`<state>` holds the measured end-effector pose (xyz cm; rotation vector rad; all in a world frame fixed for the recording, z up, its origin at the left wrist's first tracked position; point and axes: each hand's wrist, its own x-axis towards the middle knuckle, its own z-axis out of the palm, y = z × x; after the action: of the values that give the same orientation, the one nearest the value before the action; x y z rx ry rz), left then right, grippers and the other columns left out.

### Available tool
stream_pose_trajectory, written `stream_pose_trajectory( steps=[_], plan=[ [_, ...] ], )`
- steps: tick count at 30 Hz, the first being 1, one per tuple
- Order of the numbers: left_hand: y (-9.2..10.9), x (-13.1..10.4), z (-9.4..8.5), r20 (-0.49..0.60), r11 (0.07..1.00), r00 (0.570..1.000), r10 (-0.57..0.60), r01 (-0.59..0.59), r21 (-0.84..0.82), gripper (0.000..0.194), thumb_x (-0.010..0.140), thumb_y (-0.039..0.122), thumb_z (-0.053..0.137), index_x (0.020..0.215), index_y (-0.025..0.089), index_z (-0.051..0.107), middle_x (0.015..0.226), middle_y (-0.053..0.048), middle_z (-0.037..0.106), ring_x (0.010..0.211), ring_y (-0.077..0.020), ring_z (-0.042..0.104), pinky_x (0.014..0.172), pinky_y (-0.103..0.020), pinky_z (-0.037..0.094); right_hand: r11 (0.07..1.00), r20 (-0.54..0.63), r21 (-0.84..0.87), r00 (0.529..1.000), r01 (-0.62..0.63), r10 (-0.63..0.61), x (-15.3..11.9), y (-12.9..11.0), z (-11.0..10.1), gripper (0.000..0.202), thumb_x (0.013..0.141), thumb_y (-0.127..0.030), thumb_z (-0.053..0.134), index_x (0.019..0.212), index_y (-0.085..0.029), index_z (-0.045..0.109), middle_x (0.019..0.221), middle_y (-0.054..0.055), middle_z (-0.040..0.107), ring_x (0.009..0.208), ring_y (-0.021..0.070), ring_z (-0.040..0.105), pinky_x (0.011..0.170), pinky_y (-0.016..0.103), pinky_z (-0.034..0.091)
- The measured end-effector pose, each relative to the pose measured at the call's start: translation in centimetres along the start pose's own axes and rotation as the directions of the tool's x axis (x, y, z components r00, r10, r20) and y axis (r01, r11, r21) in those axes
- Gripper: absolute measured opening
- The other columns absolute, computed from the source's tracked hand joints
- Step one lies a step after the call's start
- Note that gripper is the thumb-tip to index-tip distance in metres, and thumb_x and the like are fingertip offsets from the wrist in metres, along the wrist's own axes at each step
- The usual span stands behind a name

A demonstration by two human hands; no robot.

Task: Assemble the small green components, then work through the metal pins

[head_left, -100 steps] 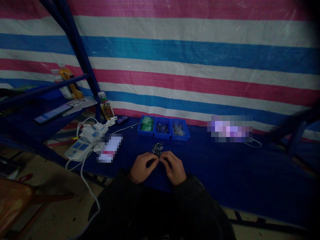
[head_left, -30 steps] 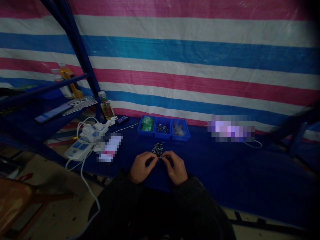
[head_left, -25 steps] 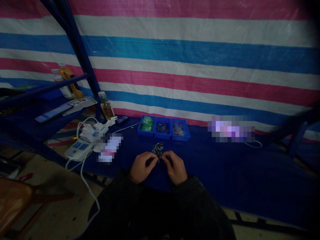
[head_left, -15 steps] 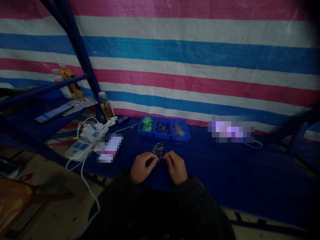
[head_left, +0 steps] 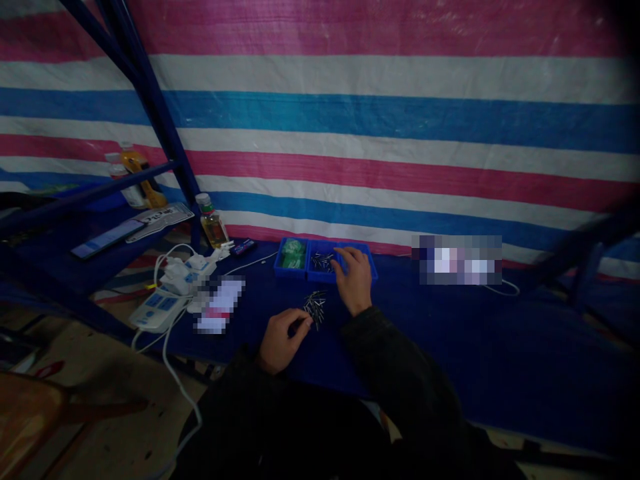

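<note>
My left hand (head_left: 284, 339) rests at the left edge of a loose pile of small dark and silvery metal pieces (head_left: 315, 308); its thumb and forefinger are pinched together, and whatever lies between them is too small to name. Farther forward, my right hand (head_left: 354, 279) hangs over the right-hand blue tray (head_left: 374, 267), thumb and fingers apart, with nothing visible between them. It hides most of that tray. The middle blue tray (head_left: 320, 276) holds similar metal pieces (head_left: 323, 260). In the left blue tray (head_left: 291, 272) lies a green plastic bag (head_left: 293, 253).
Left of the trays are a blurred-out phone (head_left: 221, 307), a white power strip (head_left: 159, 308) with plugs and cables, and a bottle (head_left: 214, 225). A blurred-out bright object (head_left: 457, 260) stands at the back right. Blue frame bars rise at the left.
My right hand has left the pile, moved forward to the trays and opened. My left hand stays beside the pile, its pinch kept. The view has tilted slightly upward.
</note>
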<state>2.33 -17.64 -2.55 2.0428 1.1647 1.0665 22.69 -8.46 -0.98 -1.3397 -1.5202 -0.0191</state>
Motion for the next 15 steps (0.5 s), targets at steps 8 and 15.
stream_pose_trajectory(
  steps=[8,15],
  plan=[
    [-0.2,-0.1,0.3,-0.015,1.000,1.000,-0.021,0.021,-0.010,0.019,0.098,0.027,0.058,0.087,0.018,0.070,0.083,-0.003,0.073,0.077,-0.0166,0.067,0.074,-0.026,0.048,1.000,0.340,0.003,0.940,0.010,-0.011,-6.7,1.9,-1.6,0.015,0.096,-0.022,0.055,0.090,-0.021,0.069,0.087,0.004,0.069,0.084,0.0211,0.062,0.079,0.033,0.044],
    [-0.1,0.0,0.2,-0.050,0.999,0.998,-0.026,0.024,-0.030,0.018,0.097,0.026,0.057,0.086,0.018,0.070,0.082,-0.002,0.073,0.075,-0.0160,0.067,0.074,-0.025,0.049,0.999,0.482,-0.027,0.876,0.033,-0.016,-8.9,1.2,-2.4,0.003,0.090,-0.025,0.067,0.091,-0.022,0.068,0.089,0.003,0.067,0.086,0.0216,0.062,0.078,0.033,0.043]
  ],
)
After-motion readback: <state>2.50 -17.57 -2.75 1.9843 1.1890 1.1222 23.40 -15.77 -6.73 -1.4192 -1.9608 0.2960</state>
